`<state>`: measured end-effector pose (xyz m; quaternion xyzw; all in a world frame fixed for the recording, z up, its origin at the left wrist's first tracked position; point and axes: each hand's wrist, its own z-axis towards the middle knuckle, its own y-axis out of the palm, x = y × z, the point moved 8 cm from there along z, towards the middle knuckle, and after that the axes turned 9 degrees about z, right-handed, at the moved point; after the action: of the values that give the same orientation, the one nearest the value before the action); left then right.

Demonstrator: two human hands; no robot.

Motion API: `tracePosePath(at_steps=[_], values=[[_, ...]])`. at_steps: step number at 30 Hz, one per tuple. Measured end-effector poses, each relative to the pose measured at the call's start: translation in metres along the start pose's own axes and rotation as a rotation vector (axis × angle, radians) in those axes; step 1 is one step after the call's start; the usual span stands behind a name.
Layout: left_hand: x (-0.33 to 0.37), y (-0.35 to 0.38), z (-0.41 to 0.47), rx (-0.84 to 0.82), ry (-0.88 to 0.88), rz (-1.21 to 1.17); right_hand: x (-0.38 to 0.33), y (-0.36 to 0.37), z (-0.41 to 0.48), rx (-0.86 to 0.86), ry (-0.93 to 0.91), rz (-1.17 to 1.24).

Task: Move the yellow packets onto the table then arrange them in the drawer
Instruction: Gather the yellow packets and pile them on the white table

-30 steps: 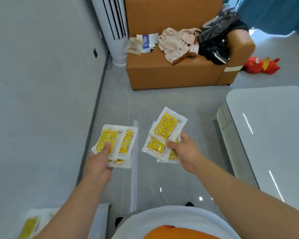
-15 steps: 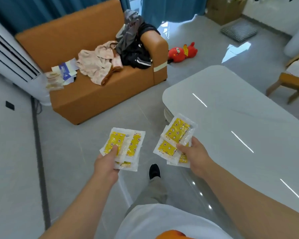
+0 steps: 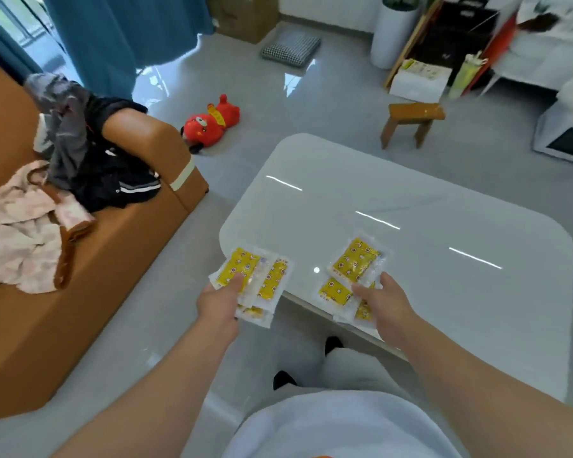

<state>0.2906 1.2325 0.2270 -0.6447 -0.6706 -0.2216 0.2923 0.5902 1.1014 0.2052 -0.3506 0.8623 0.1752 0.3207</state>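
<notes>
Yellow packets (image 3: pixel 354 262) in clear plastic wrap are split between both hands and held in the air at the near edge of the table (image 3: pixel 411 200). The left hand (image 3: pixel 217 300) pinches one fan of them, thumb on top and fingers beneath, at the table's near left corner. The right hand (image 3: pixel 386 304) pinches a second fan the same way, over the glossy top. None lies on the table yet, and no drawer is in view.

They look light, thin and floppy. The smooth wrap probably lets them slide over one another, so a loose pinch could let the lower ones slip out. I judge the best hold to be across the overlapped ends, so the thumb presses on every packet. The contents seem soft rather than fragile, so laying them flat should do no harm, though on so slick a top they may skate.

The way down to the top looks open. A sofa (image 3: pixel 139 259) heaped with clothes (image 3: pixel 80 153) stands to the left, a red toy (image 3: pixel 212 119) lies on the floor beyond it, and a stool (image 3: pixel 411 117) sits past the table's far end, all well apart from the hands
</notes>
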Motion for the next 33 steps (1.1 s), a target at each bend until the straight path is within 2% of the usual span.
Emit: tracePosePath(at_steps=[4,14,20,33], values=[[0.037,0.059,0.050,-0.047,-0.005,0.085,-0.024,-0.004,0.049,0.059,0.005,0.051],[0.092,0.139,0.147,0.061,-0.101,0.277,-0.075,0.021,0.185,0.076,0.170,0.076],[0.115,0.188,0.209,0.062,-0.147,0.345,-0.112,0.037,0.256,0.125,0.181,0.093],[0.122,0.340,0.411,-0.006,-0.178,0.596,-0.105,0.070,0.434,0.312,0.185,-0.031]])
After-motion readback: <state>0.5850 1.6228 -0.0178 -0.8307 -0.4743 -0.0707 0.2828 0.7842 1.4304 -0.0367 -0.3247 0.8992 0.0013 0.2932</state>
